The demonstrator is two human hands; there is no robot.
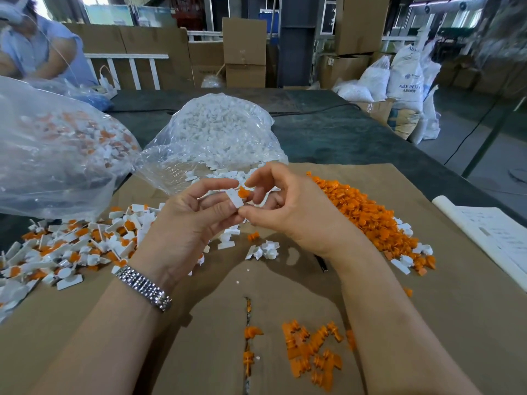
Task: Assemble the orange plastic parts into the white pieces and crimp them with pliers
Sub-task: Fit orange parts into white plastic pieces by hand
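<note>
White piece: a small white plastic piece [234, 198], flat and roughly rectangular with a squared end, held at the centre of the frame above the counter [342, 132].
Orange part: a small rounded orange part [243, 192] sits at the white piece's upper right end, touching it; how far it is seated cannot be told.
Left hand: the left hand [189, 215] has its fingers curled, thumb and fingers pinching the white piece from the left; a metal watch band [144, 287] circles the wrist.
Right hand: the right hand [288, 209] pinches the same piece from the right, thumb below it and forefinger bent over the orange part.
Orange pile: loose orange parts [368, 215] lie heaped on brown cardboard [427, 323] at centre right; a smaller cluster [313, 352] lies at the lower centre.
Assembled pile: white pieces with orange inserts [71, 246] spread at the left of the frame.
Bags: a clear bag of white pieces [216, 129] stands above the hands; another clear bag with white and orange pieces [57, 143] fills the upper left.
Paper: a white printed sheet [490, 232] lies at the right edge.
</note>
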